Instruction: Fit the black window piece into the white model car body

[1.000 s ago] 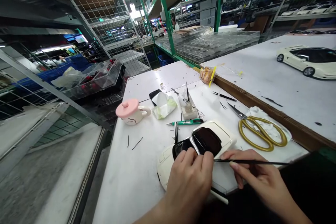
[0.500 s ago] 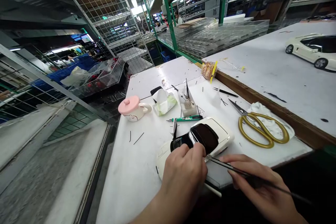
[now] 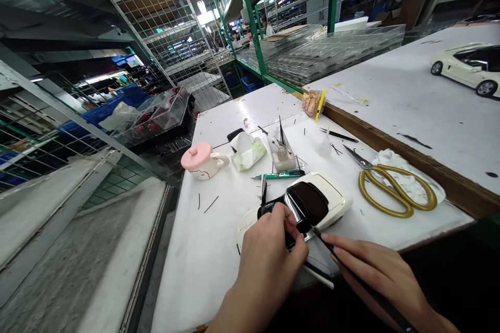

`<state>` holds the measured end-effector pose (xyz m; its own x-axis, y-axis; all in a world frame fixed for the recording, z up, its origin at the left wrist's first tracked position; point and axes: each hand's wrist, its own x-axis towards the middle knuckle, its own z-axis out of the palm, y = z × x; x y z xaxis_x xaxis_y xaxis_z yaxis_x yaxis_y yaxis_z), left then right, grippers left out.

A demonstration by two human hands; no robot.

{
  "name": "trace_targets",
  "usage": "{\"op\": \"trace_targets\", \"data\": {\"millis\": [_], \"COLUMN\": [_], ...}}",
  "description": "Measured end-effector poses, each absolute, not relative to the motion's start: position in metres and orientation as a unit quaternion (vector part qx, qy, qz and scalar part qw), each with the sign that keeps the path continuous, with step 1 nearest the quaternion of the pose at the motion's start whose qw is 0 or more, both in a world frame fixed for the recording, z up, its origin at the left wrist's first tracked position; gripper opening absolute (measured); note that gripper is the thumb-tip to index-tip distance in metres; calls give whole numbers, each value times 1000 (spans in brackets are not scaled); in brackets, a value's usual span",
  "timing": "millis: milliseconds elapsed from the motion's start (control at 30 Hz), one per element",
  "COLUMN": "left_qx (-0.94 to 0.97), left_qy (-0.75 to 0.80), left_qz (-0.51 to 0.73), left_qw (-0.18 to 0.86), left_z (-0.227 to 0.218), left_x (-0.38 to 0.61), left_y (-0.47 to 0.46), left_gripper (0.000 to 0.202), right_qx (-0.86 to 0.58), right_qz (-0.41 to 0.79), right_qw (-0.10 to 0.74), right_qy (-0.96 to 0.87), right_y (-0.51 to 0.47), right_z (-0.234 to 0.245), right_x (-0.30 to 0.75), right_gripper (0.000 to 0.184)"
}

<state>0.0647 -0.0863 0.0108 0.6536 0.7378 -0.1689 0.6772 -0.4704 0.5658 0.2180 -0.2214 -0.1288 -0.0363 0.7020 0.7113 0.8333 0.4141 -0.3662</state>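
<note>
A white model car (image 3: 328,195) with black windows lies near the front edge of the white table (image 3: 211,255). My left hand (image 3: 269,263) rests on the car's near side, fingers curled and pinching at the black window part. My right hand (image 3: 377,273) is closed on a long thin black strip (image 3: 332,252), whose tip points at the car's black roof beside my left fingers. The far end of the strip runs off past my wrist.
Behind the car lie a green pen (image 3: 279,175), a small clear box with tools (image 3: 282,153), a tissue pack (image 3: 246,151) and a pink-lidded mug (image 3: 201,161). Gold-handled scissors (image 3: 390,187) lie on a cloth at right. Another white model car (image 3: 466,67) stands on the raised table.
My right hand has swung the black strip from lying level to slanting steeply, its tip now closer to the car's roof. My left fingers have shifted forward on the black window part.
</note>
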Motion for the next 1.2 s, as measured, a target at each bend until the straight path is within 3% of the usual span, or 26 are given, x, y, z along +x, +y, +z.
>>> {"op": "trace_targets", "data": {"millis": [167, 400, 533, 700, 933, 1200], "left_qx": [849, 832, 834, 852, 868, 855], "left_qy": [406, 383, 353, 282, 199, 205], "left_qz": [52, 90, 126, 135, 130, 120], "left_qw": [332, 391, 405, 420, 435, 461], "left_z": [11, 13, 10, 5, 4, 2], "left_x": [64, 55, 47, 45, 48, 48], "left_y": [-87, -84, -79, -78, -77, -73], "left_gripper": [13, 7, 7, 17, 17, 12], "right_qx": [-533, -575, -554, -554, -533, -469], "right_qz": [-89, 10, 89, 79, 54, 169], "right_qw": [437, 549, 573, 599, 627, 717], "right_qy": [-719, -607, -597, -573, -565, -488], "right_y": [-218, -212, -216, -222, -221, -218], "right_z": [-120, -94, -96, -88, -76, -79], "right_x": [221, 213, 210, 201, 200, 199], "right_gripper": [42, 28, 30, 33, 30, 29]}}
